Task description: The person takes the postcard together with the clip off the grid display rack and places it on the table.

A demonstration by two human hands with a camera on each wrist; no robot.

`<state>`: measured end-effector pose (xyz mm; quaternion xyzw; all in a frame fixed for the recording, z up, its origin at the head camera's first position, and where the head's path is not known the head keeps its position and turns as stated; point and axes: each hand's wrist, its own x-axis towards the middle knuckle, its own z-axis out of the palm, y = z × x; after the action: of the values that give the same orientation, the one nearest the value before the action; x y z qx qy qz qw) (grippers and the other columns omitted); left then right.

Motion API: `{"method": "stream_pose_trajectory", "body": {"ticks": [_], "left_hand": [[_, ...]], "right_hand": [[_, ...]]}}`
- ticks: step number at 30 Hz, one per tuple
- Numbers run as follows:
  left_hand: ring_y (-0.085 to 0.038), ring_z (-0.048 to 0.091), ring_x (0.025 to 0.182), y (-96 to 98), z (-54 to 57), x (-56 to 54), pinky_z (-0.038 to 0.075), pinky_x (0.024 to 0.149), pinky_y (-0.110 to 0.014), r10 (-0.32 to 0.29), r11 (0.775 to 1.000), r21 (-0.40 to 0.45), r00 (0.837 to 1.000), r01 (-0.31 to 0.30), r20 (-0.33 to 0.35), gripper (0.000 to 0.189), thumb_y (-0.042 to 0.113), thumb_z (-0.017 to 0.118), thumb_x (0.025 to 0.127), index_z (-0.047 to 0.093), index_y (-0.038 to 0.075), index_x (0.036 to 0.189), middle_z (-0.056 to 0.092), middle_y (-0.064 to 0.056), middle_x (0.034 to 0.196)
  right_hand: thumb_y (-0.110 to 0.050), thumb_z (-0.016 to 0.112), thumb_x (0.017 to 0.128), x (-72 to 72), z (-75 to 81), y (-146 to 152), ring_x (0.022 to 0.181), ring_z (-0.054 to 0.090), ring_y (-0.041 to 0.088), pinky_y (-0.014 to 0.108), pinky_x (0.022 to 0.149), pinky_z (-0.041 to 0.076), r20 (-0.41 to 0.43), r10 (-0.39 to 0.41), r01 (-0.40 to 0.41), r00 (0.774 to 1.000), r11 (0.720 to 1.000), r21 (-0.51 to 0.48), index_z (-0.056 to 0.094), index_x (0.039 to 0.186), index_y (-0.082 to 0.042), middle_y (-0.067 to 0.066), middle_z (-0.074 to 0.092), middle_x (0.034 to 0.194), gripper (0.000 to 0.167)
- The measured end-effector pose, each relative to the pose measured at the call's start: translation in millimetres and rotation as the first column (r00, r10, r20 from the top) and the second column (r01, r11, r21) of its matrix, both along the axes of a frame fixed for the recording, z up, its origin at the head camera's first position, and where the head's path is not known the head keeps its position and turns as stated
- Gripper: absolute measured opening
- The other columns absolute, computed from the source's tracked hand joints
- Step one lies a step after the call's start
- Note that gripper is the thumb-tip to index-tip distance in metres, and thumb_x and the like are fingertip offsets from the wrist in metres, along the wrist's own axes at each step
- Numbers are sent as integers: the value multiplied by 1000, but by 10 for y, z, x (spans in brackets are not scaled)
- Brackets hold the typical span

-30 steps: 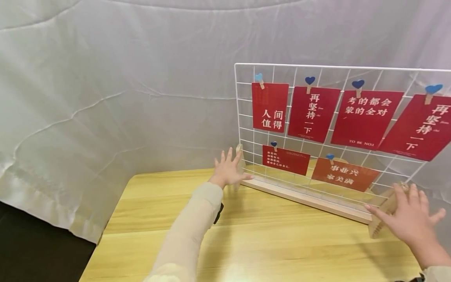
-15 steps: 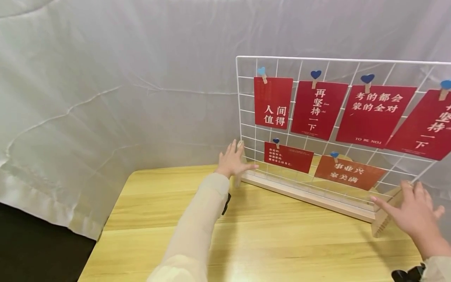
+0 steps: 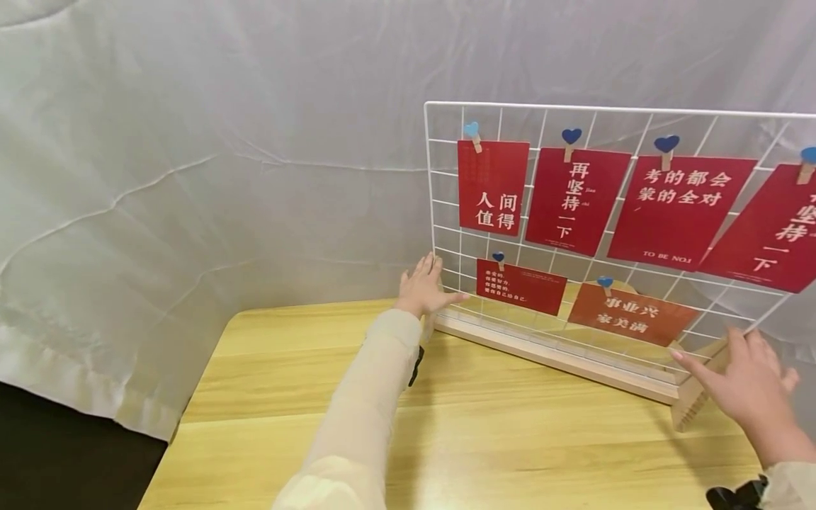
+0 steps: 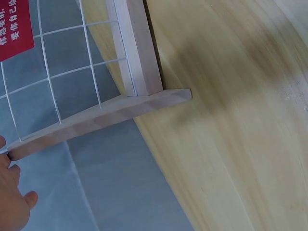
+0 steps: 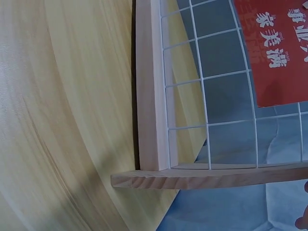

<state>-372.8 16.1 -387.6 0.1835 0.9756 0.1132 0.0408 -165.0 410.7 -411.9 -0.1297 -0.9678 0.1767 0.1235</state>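
Observation:
A white wire grid rack stands upright in a wooden base. Wooden side pieces close off both ends, the left side piece and the right side piece. Red cards hang on the grid from small heart clips. My left hand is at the rack's left end, fingers against the side piece and thumb stretched in front of the grid. At the right end my right hand reaches along the side piece, its thumb extended toward the grid; the right wrist view shows only its fingertips.
The rack stands on a wood-grain table, close to its back edge. A pale grey curtain hangs behind and to the left. Dark floor shows at the lower left.
Both hands, widely spread before, have their fingers closer together and nearer the side pieces. The head view has shifted slightly; the cards and clips hang as before.

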Motion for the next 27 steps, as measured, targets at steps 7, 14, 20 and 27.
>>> {"method": "stream_pose_trajectory", "body": {"ticks": [7,14,20,27], "left_hand": [[-19,5,129,-8,-17,-3,8,101,-42,3,999,44,1000,-5,28,96,66,45,72,4,10,139,-1,-3,144],[-19,5,129,-15,-29,-21,9,102,-41,-7,999,54,1000,6,30,96,68,42,73,4,10,139,0,-2,144],[-19,5,129,-33,-10,-25,10,102,-40,-22,1000,10,1000,22,-21,92,67,41,74,10,9,139,6,-4,144],[-20,4,129,-66,-9,-25,7,102,-39,-54,999,-4,997,53,-50,88,64,41,76,12,8,138,8,-5,143]], "right_hand": [[-45,51,82,6,-54,-16,121,-7,46,65,88,-5,-61,17,-19,998,999,-30,0,129,16,36,-8,131,92],[-43,50,82,-14,-64,-20,122,-5,45,62,91,2,-98,3,-6,995,1000,-27,2,128,18,37,-5,130,90],[-44,49,82,-18,-59,6,124,-5,41,59,93,-1,-96,-1,-2,995,1000,-29,6,128,17,37,2,131,88],[-45,48,83,3,-35,2,124,-3,41,55,96,-3,-85,-3,3,996,1000,-2,11,127,18,35,7,131,86]]}}
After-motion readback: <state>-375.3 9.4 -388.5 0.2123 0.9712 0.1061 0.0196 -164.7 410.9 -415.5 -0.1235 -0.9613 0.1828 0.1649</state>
